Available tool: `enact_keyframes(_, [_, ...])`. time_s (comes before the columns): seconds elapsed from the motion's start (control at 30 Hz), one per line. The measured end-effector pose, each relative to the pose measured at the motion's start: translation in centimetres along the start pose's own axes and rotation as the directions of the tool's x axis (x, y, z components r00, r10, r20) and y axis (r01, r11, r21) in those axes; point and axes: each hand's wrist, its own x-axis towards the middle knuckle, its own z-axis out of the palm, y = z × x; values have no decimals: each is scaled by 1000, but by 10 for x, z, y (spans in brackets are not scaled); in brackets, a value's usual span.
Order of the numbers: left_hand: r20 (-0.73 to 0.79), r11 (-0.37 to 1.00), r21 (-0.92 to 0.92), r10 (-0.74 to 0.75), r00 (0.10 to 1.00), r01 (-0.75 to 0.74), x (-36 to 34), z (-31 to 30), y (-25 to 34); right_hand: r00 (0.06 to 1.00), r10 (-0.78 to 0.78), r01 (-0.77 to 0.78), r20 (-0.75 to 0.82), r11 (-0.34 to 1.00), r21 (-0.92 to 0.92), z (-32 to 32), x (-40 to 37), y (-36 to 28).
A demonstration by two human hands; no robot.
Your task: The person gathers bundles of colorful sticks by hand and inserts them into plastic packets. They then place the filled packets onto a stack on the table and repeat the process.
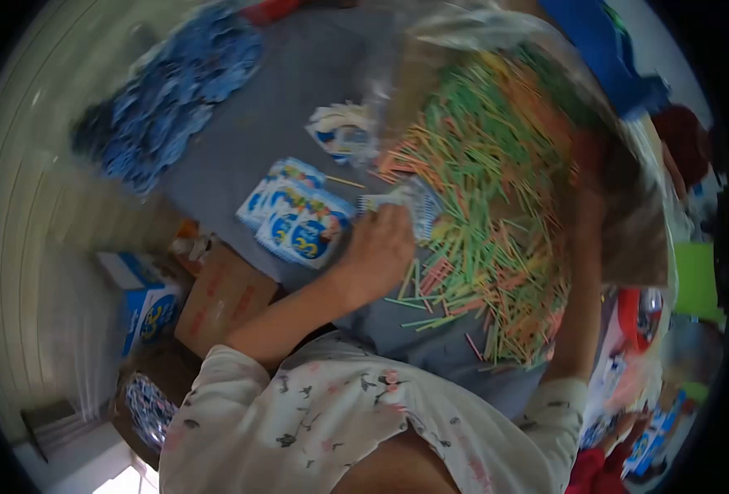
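Left hand (385,251): fingers were closed on a small white-and-blue plastic packet (425,216), held at the left edge of a loose heap of thin green, yellow and pink sticks (496,181). Right hand (584,160): lay blurred at the heap's right side; its grip could not be told. Overlapping blue-and-white printed sachets (305,221) lay left of the packet, on grey cloth (299,74).

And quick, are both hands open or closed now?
Left hand: fingers closed, seemingly holding a small, clear plastic packet with blue edges.
Right hand: too blurred to tell, by thin green-and-pink sticks.
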Motion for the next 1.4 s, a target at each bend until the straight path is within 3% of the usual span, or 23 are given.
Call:
enact_keyframes(0.1, [-46,988,142,66,997,-59,-6,10,1,975,87,-170,202,881,441,-61,-10,-33])
enact_keyframes(0.17, [-98,996,78,49,994,-42,-8,9,-3,963,100,-208,251,868,451,-76,-7,-49])
enact_keyframes(0.23, [-153,999,-9,45,987,-47,-5,6,-5,823,301,-391,482,915,95,-90,0,-71])
enact_keyframes(0.3, [-176,981,-192,-53,983,19,-3,3,-14,850,310,-420,427,886,195,-82,0,-73])
enact_keyframes(0.37, [-164,988,-141,-81,983,58,-2,3,-15,870,323,-441,373,847,297,-53,-5,-61])
enact_keyframes(0.47, [-179,996,-35,-86,980,82,0,13,-13,891,379,-452,251,689,567,-4,-13,-27])
enact_keyframes(0.5, [-198,997,23,-63,978,69,1,17,-11,873,364,-486,326,580,654,4,-10,-25])
enact_keyframes(0.53, [-241,997,-34,-71,968,64,0,17,-14,845,355,-529,399,458,714,5,-10,-17])
enact_keyframes(0.57, [-280,993,-110,-70,957,40,1,16,-18,848,406,-494,341,371,786,-10,-12,-28])
enact_keyframes(0.63, [-295,995,-95,-29,955,1,1,-2,-23,636,503,-667,586,-24,745,-102,-3,-95])
enact_keyframes(0.67, [-246,998,-66,0,969,-17,1,-6,-24,635,487,-675,600,-28,737,-112,-6,-105])
enact_keyframes(0.77, [-173,998,3,62,983,-63,-3,9,-21,900,296,-423,321,408,809,-92,-25,-117])
enact_keyframes(0.8, [-176,995,-28,94,980,-101,-3,6,-17,969,240,-177,60,506,844,-80,-32,-121])
enact_keyframes(0.83, [-162,994,-87,45,986,-59,-2,-3,-16,964,261,-187,53,525,830,-79,-31,-108])
enact_keyframes(0.9, [-141,990,-144,-15,990,-6,-4,-9,-21,909,127,-416,397,326,849,-76,-31,-98])
enact_keyframes(0.93, [-135,972,-235,-61,989,28,-5,-9,-26,909,128,-416,397,326,849,-89,-30,-105])
enact_keyframes(0.97, [-128,944,-323,-109,986,63,-4,-10,-30,910,221,-398,352,219,891,-106,-30,-111])
enact_keyframes(1.03, [-225,948,-317,-97,970,21,0,-9,-33,897,312,-363,313,114,925,-131,-26,-118])
enact_keyframes(1.1, [-302,950,-311,-78,950,-20,2,-8,-32,873,240,-345,425,-313,885,-142,-27,-121])
enact_keyframes(1.23, [-232,979,-200,-8,973,-40,-3,0,-23,945,146,-188,294,-495,849,-146,-23,-138])
enact_keyframes(1.27, [-187,984,-177,-24,982,-10,-4,3,-24,961,69,-162,270,-649,743,-146,-21,-141])
enact_keyframes(1.33, [-182,977,-209,-77,980,38,-2,-4,-26,970,-8,-156,244,-789,595,-141,-24,-148])
enact_keyframes(1.4, [-189,967,-241,-126,974,78,-1,-6,-31,967,41,-194,253,-527,827,-125,-16,-146])
